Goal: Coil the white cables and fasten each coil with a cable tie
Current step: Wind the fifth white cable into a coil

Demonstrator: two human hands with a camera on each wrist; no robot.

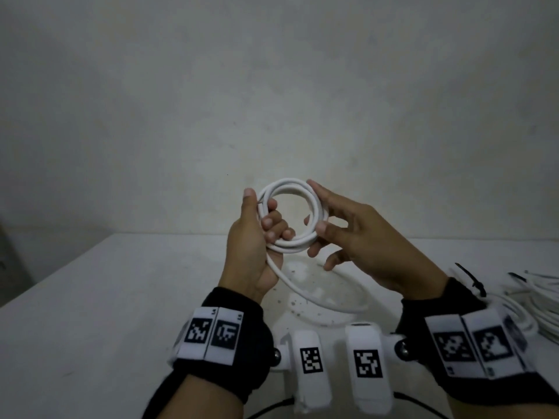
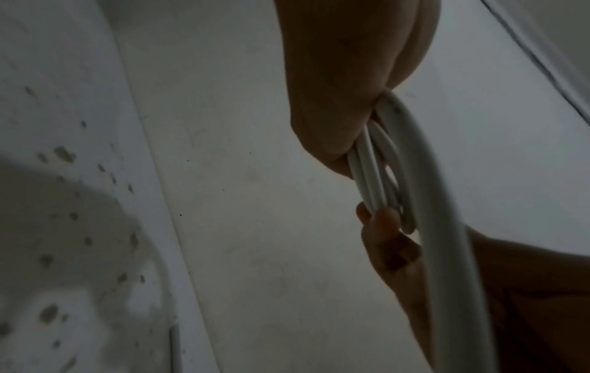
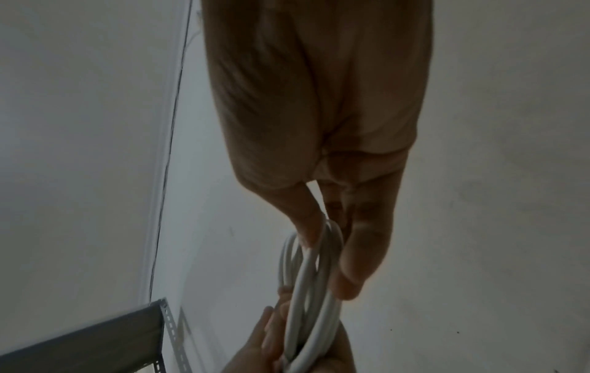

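A white cable coil [image 1: 292, 216] of a few loops is held upright above the white table [image 1: 106, 297]. My left hand [image 1: 263, 217] grips its left side, thumb up the outside and fingers curled through the ring. My right hand [image 1: 317, 211] pinches the right side between thumb and index finger, the other fingers loosely bent below. The cable's loose tail [image 1: 305, 294] drops from the left palm and curves across the table. In the left wrist view the coil [image 2: 372, 176] is seen edge-on, and likewise the coil [image 3: 306, 290] in the right wrist view. A black cable tie [image 1: 472, 279] lies by my right wrist.
A pile of more white cables [image 1: 541, 306] lies at the table's right edge. The tabletop under the hands is stained and speckled [image 1: 302, 285]. A bare wall stands close behind the table. A grey metal shelf [image 3: 96, 338] shows to the left.
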